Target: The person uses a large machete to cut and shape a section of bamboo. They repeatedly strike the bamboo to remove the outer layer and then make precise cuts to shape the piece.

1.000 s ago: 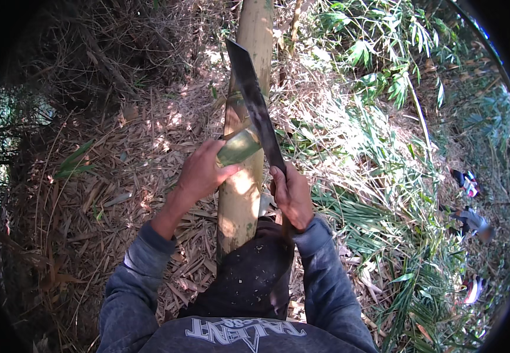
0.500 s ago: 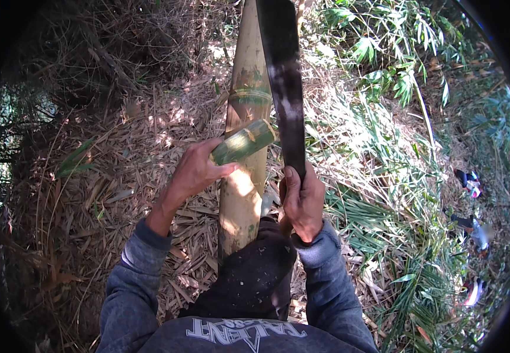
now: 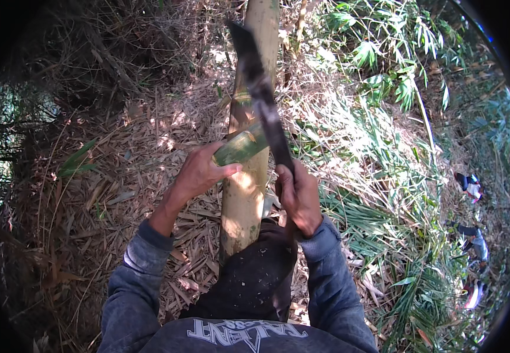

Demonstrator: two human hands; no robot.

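Observation:
My left hand (image 3: 198,170) grips the near end of a short green bamboo piece (image 3: 237,147), its thumb along the lower side. The piece slants up to the right over a thick, pale yellow bamboo pole (image 3: 243,206). In my right hand (image 3: 303,200) is the handle of a machete (image 3: 262,94) with a broad dark blade. That blade leans up to the left and crosses in front of the piece's far end, hiding it. Whether blade and piece touch, I cannot tell. The pole's near end meets my dark trouser leg (image 3: 255,265).
Dry bamboo leaves (image 3: 131,200) cover the ground on the left. Cut green fronds (image 3: 366,217) lie to the right, below leafy bamboo shoots (image 3: 372,53). Tangled dry twigs (image 3: 114,53) fill the far left. People (image 3: 477,244) are small and unclear at the right rim.
The machete has come down from nearly upright and tilted left, its blade now across the bamboo piece's far end. My left hand and the piece have hardly moved.

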